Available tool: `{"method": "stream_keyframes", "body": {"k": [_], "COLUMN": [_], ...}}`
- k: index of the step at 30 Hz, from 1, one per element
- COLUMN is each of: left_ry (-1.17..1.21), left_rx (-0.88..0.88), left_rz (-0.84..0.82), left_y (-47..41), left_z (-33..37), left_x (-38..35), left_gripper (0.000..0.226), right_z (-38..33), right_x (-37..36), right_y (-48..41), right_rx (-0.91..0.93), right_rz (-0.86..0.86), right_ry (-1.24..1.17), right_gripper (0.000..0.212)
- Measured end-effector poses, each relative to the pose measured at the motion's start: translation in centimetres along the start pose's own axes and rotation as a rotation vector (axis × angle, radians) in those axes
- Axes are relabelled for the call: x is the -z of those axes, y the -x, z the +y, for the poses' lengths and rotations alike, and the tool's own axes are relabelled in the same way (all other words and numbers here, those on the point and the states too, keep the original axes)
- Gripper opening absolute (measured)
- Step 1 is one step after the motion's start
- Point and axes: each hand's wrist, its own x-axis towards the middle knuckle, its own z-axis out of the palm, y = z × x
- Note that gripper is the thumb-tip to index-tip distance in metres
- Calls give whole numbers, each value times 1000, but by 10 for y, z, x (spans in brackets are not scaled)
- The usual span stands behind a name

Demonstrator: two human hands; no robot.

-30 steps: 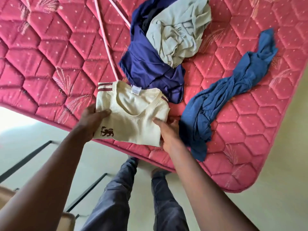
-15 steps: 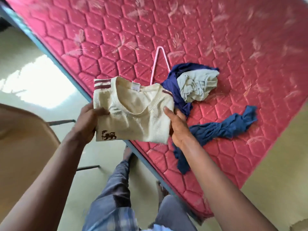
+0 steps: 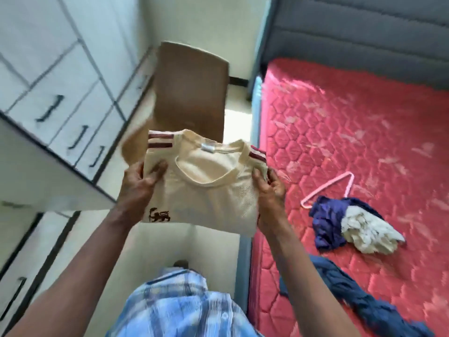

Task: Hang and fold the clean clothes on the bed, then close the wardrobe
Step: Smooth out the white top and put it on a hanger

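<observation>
I hold a folded cream T-shirt with maroon shoulder stripes and a small dark lion print in the air, between the bed and the drawers. My left hand grips its left edge, thumb on top. My right hand grips its right edge. On the red quilted mattress to the right lie a purple garment with a pale grey one bundled on it, a dark blue garment near the mattress edge, and a pink hanger.
A white unit of drawers with black handles stands at the left. A brown chair stands ahead, between the drawers and the bed. A grey padded headboard rises behind the mattress. Pale floor lies below me.
I have lifted the folded cream T-shirt off the mattress and turned left, away from the bed. The drawers and chair have come into view; the other clothes stay on the mattress.
</observation>
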Motion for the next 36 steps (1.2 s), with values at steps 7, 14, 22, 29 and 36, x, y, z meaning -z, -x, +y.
{"method": "stream_keyframes", "body": {"k": [7,14,22,29,36], "left_ry": [252,435,618,576,508], "left_rx": [-35,-129,-322,-423,-485], "left_rz": [425,885,1195,1152,1325], "left_y": [64,155,251,296,280], "left_z": [23,40,90,133,174], "left_x": [205,435,611,706,812], "left_gripper": [10,13,30,47,45], "right_z": [30,115,150,180,187], "right_x": [-192,-442,-645,-789,-917], "right_y": [74,190,327,411,453], "right_rx": [-416,-387,-646,-543,-902], "right_rz": [-663,-1044,-1415,-1664,-1714], "right_ry": [177,297,293,236,169], "right_gripper": [37,30,43,61,34]}}
